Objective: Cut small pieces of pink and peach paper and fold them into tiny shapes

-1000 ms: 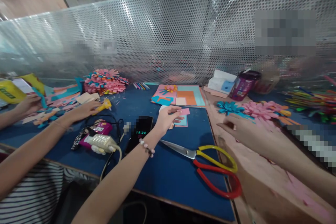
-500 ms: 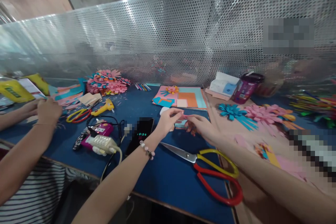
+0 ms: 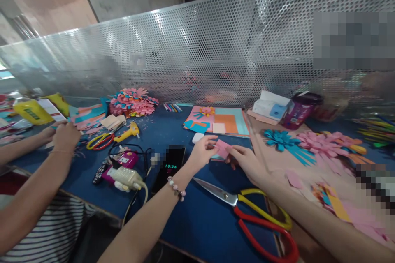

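A small square of pink paper [image 3: 223, 148] is held up over the blue table between my two hands. My left hand [image 3: 202, 154], with a beaded bracelet on its wrist, pinches the paper's left side. Thumb and fingers of my right hand [image 3: 245, 159] close on its right edge. Below the pink paper, part of a light blue piece of paper [image 3: 217, 157] shows. Large scissors [image 3: 236, 200] with one yellow and one red handle lie between my forearms, blades slightly apart. A white rounded case [image 3: 198, 137] sits just beyond my left hand.
Coloured paper sheets [image 3: 240, 121] lie at the back. A phone [image 3: 173, 160], power strip [image 3: 125, 164] and glue gun [image 3: 128, 132] are left. Paper flowers [image 3: 280, 139] and a purple cup [image 3: 298, 111] stand right. At far left a co-worker's hands [image 3: 66, 135] handle paper.
The pink paper has turned from nearly edge-on to flat-side toward me, still between both hands. The whole view has shifted slightly, so things appear lower and further right.
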The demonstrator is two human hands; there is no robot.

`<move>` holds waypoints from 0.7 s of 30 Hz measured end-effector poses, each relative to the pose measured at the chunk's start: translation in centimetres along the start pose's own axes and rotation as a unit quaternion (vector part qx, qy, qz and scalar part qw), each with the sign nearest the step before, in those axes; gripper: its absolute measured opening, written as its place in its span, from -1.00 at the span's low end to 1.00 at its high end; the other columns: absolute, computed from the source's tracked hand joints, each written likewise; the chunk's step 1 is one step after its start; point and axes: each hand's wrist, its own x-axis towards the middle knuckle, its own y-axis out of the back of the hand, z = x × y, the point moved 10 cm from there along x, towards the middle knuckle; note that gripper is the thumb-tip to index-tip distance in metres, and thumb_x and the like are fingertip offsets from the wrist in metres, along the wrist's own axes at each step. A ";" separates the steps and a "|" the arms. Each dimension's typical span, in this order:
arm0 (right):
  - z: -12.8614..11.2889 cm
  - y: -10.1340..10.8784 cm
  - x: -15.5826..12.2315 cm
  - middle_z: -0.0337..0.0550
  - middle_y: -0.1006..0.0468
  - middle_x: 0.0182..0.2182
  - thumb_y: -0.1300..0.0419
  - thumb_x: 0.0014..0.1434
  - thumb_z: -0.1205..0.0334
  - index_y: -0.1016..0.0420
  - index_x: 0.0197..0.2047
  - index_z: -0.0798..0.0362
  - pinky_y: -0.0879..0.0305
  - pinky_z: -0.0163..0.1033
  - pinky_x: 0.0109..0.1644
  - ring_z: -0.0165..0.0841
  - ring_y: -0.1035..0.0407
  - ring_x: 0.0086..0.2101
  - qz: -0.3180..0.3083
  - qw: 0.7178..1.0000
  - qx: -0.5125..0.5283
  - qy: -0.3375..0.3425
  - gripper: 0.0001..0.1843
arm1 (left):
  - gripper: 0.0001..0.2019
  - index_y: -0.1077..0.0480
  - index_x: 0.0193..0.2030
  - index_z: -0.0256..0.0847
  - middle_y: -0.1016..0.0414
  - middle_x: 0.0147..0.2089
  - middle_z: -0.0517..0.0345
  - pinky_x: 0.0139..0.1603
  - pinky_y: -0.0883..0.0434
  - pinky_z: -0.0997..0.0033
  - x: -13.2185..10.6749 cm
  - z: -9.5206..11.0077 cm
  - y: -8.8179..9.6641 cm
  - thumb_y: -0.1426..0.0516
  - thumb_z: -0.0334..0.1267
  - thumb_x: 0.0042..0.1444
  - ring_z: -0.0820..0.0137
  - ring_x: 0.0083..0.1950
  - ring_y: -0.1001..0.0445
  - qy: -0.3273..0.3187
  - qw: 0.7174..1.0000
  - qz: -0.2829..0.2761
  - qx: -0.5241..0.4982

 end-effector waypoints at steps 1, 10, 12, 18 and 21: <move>-0.1 -0.1 0.0 -0.22 -0.43 -0.62 -0.10 0.10 -0.05 -0.39 -0.48 0.12 -0.13 -0.36 -0.61 -0.47 -0.25 -0.66 -0.006 1.000 -0.007 0.000 -0.62 | -0.58 -0.32 0.02 -0.25 -0.47 -0.18 0.00 -0.48 -0.35 0.55 -0.1 0.0 -0.1 -0.18 -0.30 -0.03 0.51 -0.44 -0.42 0.008 1.000 -0.009 -0.006; -0.5 -0.7 -0.3 -0.30 -0.40 -0.63 -0.10 0.08 -0.08 -0.40 -0.44 0.09 -0.10 -0.36 -0.61 -0.51 -0.19 -0.71 -0.030 0.998 -0.050 0.014 -0.63 | -0.71 -0.41 -0.08 -0.26 -0.50 -0.16 -0.03 -0.64 -0.19 0.62 -0.3 0.8 -0.1 -0.13 -0.29 0.02 0.63 -0.61 -0.30 0.034 0.999 -0.034 -0.002; -0.5 -0.7 -0.4 -0.28 -0.41 -0.64 -0.07 0.11 -0.08 -0.38 -0.49 0.10 -0.10 -0.35 -0.59 -0.50 -0.20 -0.70 -0.034 0.997 -0.069 0.020 -0.60 | -0.70 -0.41 -0.07 -0.25 -0.50 -0.16 -0.02 -0.68 -0.15 0.62 -0.4 0.7 -0.6 -0.13 -0.25 0.02 0.65 -0.65 -0.25 0.041 0.998 -0.052 0.006; -0.4 -0.3 -0.4 -0.21 -0.45 -0.60 -0.04 0.13 -0.10 -0.39 -0.54 0.10 -0.14 -0.34 -0.54 -0.47 -0.25 -0.65 -0.032 0.998 -0.046 0.036 -0.55 | -0.62 -0.36 -0.01 -0.26 -0.49 -0.21 -0.02 -0.60 -0.23 0.62 -0.5 1.2 -0.6 -0.17 -0.25 -0.01 0.62 -0.57 -0.31 0.045 0.998 -0.041 0.000; -0.1 -0.1 -0.3 -0.21 -0.44 -0.58 -0.07 0.10 -0.11 -0.40 -0.52 0.09 -0.14 -0.34 -0.55 -0.46 -0.25 -0.64 -0.024 0.999 -0.022 0.032 -0.57 | -0.76 -0.45 -0.18 -0.31 -0.50 -0.31 0.01 -0.46 -0.33 0.59 -0.3 1.7 -0.4 -0.17 -0.31 -0.02 0.52 -0.44 -0.40 0.031 0.999 -0.031 0.019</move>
